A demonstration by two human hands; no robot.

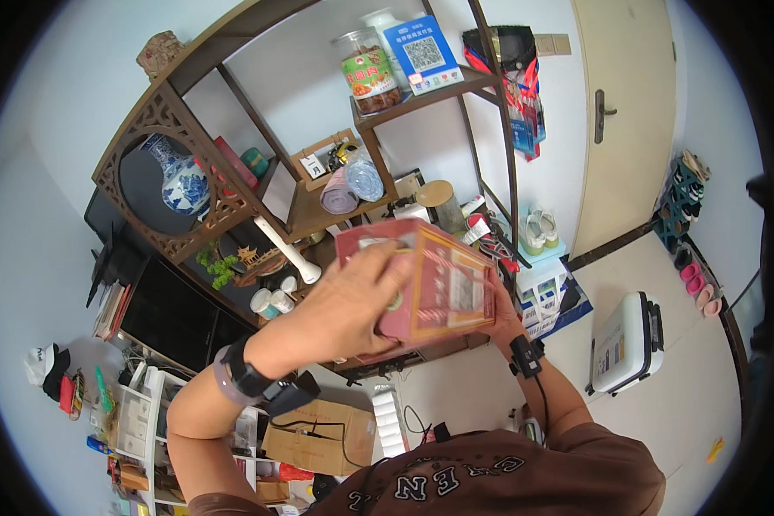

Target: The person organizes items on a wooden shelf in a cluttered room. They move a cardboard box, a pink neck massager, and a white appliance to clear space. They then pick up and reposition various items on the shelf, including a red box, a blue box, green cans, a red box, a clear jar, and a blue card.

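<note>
Before my chest I hold a red printed box (426, 290) with yellow edging, slightly tilted and blurred. My left hand (351, 300) is spread over its left side, thumb and fingers gripping the edges. On the right side of the box, my right hand (504, 303) supports it, with most of its fingers hidden behind the box. Beyond the box rises a dark wooden display shelf (426, 103). It carries a clear plastic jar (372, 77) of brown dried food, a blue sign (424, 55) with a printed code, and rolled bags (363, 180).
A blue-and-white vase (184, 187) stands in the shelf's round opening. At right a white suitcase (625, 345) stands on the floor, near shoes (693, 277) along the wall. A cardboard box (326, 435) and white storage shelving (145, 419) are at lower left.
</note>
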